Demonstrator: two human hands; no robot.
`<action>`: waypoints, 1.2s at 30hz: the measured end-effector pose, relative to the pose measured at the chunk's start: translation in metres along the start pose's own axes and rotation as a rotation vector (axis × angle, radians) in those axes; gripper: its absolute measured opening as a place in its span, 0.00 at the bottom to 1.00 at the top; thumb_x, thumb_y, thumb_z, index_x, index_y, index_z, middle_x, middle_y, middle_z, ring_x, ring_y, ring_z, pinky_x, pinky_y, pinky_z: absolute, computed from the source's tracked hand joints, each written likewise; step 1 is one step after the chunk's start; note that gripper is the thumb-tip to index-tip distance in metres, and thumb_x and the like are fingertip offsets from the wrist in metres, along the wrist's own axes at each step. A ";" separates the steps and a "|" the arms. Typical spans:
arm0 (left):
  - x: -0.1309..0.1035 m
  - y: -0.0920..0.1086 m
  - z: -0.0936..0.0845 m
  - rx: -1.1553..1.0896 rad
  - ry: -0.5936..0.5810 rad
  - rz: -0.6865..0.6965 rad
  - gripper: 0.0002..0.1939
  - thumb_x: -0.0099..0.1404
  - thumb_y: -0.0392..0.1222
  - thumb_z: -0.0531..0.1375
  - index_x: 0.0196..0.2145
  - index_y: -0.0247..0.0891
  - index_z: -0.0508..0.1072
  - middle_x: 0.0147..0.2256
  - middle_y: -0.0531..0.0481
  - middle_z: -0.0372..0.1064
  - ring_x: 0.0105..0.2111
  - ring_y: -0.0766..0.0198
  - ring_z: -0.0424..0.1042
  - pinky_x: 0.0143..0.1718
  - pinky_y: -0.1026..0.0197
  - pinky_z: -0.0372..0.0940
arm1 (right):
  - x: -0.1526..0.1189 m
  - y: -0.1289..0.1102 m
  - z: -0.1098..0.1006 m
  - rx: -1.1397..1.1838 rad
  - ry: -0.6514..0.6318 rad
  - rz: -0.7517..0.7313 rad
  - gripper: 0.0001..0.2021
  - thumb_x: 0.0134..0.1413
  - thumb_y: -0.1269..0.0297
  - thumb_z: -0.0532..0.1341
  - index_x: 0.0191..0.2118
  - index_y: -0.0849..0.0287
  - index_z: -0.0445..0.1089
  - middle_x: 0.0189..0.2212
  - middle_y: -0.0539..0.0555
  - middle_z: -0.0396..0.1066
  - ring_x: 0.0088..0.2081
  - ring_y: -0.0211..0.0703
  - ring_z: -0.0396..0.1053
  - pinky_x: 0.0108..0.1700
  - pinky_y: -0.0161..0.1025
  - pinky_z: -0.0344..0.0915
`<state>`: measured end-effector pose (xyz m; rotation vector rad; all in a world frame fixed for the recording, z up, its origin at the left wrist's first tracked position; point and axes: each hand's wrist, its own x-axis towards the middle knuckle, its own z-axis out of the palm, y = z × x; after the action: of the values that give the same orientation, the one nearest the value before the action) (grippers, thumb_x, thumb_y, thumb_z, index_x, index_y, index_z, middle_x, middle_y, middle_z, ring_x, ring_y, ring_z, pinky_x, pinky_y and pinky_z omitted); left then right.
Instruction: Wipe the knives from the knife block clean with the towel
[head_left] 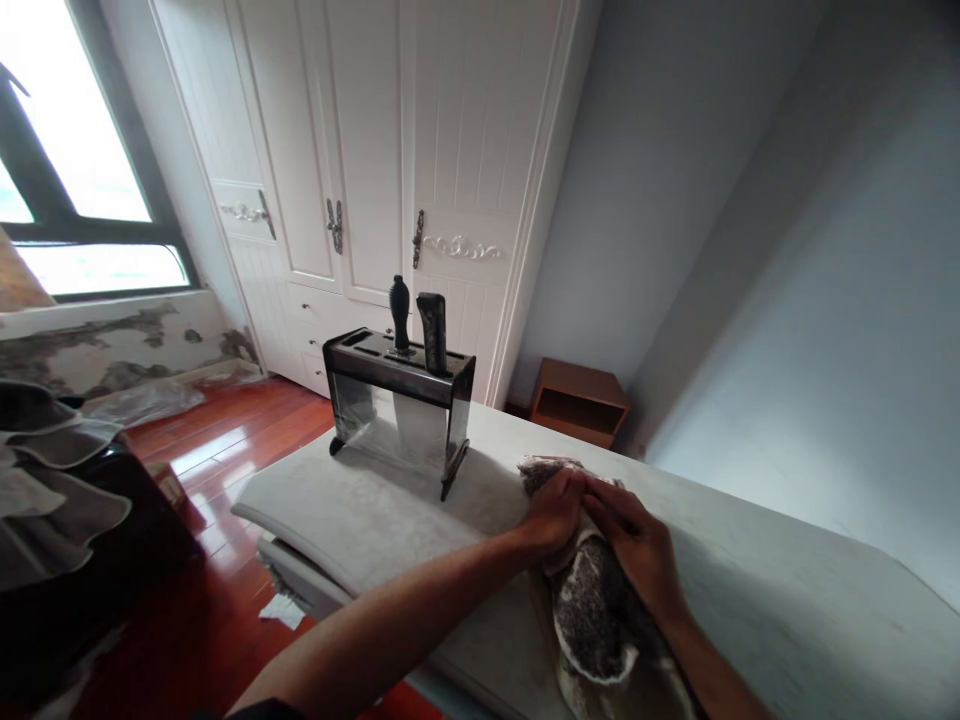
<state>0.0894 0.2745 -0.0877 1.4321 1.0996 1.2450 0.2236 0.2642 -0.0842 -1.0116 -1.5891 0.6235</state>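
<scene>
A dark, speckled cloth with whitish edges [589,610] lies on the pale marble-like tabletop [750,570], its far end beyond my hands. My left hand [556,510] is closed on the cloth, its fingers bunched. Right beside it, my right hand [637,535] also grips the cloth, fingertips meeting the left ones. What lies under the fingers is hidden. To the left of my hands stands a black knife holder with clear sides [386,365], upright on the table, with two black handles [400,315] sticking out of its top.
Behind the table is a white wardrobe [375,130]. A small brown cabinet [581,395] stands by the grey wall. At the left are a window [82,130], reddish wood flooring [232,450] and a dark object with draped grey cloth [67,480].
</scene>
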 end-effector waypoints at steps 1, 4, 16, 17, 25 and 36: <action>0.002 -0.001 -0.001 -0.048 -0.027 0.007 0.19 0.68 0.53 0.45 0.35 0.36 0.67 0.39 0.46 0.69 0.43 0.58 0.66 0.49 0.55 0.59 | -0.001 -0.001 0.001 0.015 0.008 0.007 0.15 0.45 0.54 0.68 0.41 0.51 0.78 0.45 0.55 0.75 0.49 0.53 0.70 0.58 0.54 0.61; 0.008 -0.003 -0.004 -0.191 -0.125 0.033 0.20 0.67 0.55 0.47 0.35 0.35 0.67 0.39 0.45 0.69 0.44 0.58 0.66 0.52 0.55 0.59 | -0.003 -0.006 0.004 0.053 0.019 0.028 0.15 0.47 0.54 0.67 0.42 0.50 0.78 0.46 0.54 0.74 0.50 0.52 0.70 0.59 0.54 0.59; 0.002 -0.001 0.003 -0.253 -0.110 -0.014 0.21 0.68 0.54 0.47 0.37 0.34 0.68 0.39 0.45 0.69 0.44 0.58 0.66 0.52 0.54 0.59 | -0.008 -0.007 0.008 0.151 0.118 0.169 0.14 0.46 0.54 0.68 0.39 0.53 0.79 0.41 0.54 0.76 0.46 0.51 0.72 0.55 0.50 0.63; 0.001 0.001 0.003 -0.242 -0.103 -0.019 0.20 0.68 0.54 0.47 0.38 0.34 0.68 0.40 0.45 0.69 0.44 0.58 0.66 0.52 0.54 0.58 | -0.008 -0.007 0.008 0.158 0.119 0.169 0.14 0.46 0.54 0.68 0.39 0.53 0.79 0.41 0.54 0.77 0.45 0.51 0.72 0.55 0.49 0.64; -0.005 0.014 0.001 -0.153 -0.103 -0.060 0.20 0.69 0.52 0.45 0.38 0.34 0.69 0.40 0.46 0.69 0.45 0.58 0.66 0.52 0.55 0.58 | -0.007 -0.011 0.008 0.165 0.147 0.218 0.14 0.44 0.53 0.69 0.36 0.55 0.79 0.37 0.54 0.77 0.41 0.50 0.72 0.51 0.48 0.65; -0.002 0.005 0.000 -0.134 -0.135 -0.012 0.20 0.69 0.52 0.46 0.39 0.33 0.70 0.41 0.45 0.69 0.45 0.58 0.66 0.52 0.55 0.59 | -0.006 -0.013 0.010 0.223 0.127 0.195 0.12 0.47 0.57 0.68 0.37 0.56 0.77 0.37 0.53 0.76 0.42 0.46 0.71 0.51 0.45 0.63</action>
<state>0.0899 0.2716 -0.0832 1.3841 0.9156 1.1735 0.2110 0.2540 -0.0791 -1.0241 -1.2877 0.8336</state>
